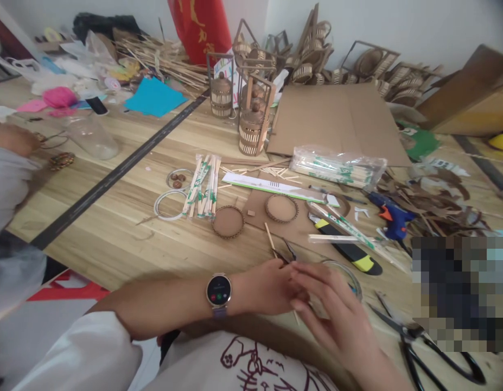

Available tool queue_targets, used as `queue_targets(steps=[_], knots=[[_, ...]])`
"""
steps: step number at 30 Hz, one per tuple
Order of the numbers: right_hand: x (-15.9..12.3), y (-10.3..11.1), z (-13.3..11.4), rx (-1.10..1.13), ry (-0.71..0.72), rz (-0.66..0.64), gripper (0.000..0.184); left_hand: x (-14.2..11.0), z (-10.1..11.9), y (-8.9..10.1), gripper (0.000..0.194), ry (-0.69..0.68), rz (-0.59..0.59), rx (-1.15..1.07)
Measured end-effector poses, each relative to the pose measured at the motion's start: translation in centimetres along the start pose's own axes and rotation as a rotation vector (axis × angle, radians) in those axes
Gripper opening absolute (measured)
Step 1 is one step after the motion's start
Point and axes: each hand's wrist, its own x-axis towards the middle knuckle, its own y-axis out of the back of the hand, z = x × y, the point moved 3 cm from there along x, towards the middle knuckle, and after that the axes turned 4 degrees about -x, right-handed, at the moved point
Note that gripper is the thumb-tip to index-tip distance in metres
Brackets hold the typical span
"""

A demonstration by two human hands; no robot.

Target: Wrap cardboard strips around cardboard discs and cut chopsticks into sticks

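My left hand (273, 288), with a watch (219, 291) on its wrist, is closed near the table's front edge. A thin wooden stick (269, 236) pokes out beyond its fingers. Dark, narrow tips of a tool (291, 250) show at the same place; its kind and whether it is held are hidden. My right hand (336, 309) reaches over the left fingers and touches them, its fingers stretched and the thumb apart. Just beyond lie two round brown cardboard discs with braided rims, the left disc (228, 221) and the right disc (281, 208).
Wrapped chopsticks (202, 187), a white ruler-like strip (279, 189), a utility knife (349, 250), a blue glue gun (393, 214) and large black scissors (418, 336) lie around. Small wooden lanterns (253, 127) stand behind. Another person's hand (15, 138) is at left.
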Motion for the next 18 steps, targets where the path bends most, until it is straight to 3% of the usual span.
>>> queue_targets(steps=[3, 7, 9, 18], knots=[[-1.8, 0.8, 2.3, -0.13, -0.103, -0.075, 0.029, 0.4, -0.1, 0.2, 0.01, -0.05, -0.025, 0.0], [-4.5, 0.6, 3.8, -0.348, -0.194, -0.253, 0.07, 0.1, -0.1, 0.6, 0.015, -0.288, -0.1, 0.034], [-5.5, 0.1, 3.9, -0.43, -0.227, -0.29, 0.078, -0.1, -0.2, 0.8, 0.018, -0.378, -0.112, 0.05], [-5.4, 0.0, 4.1, -0.436, -0.204, -0.347, 0.058, -0.3, -0.4, 0.6, 0.018, -0.372, -0.02, 0.055]])
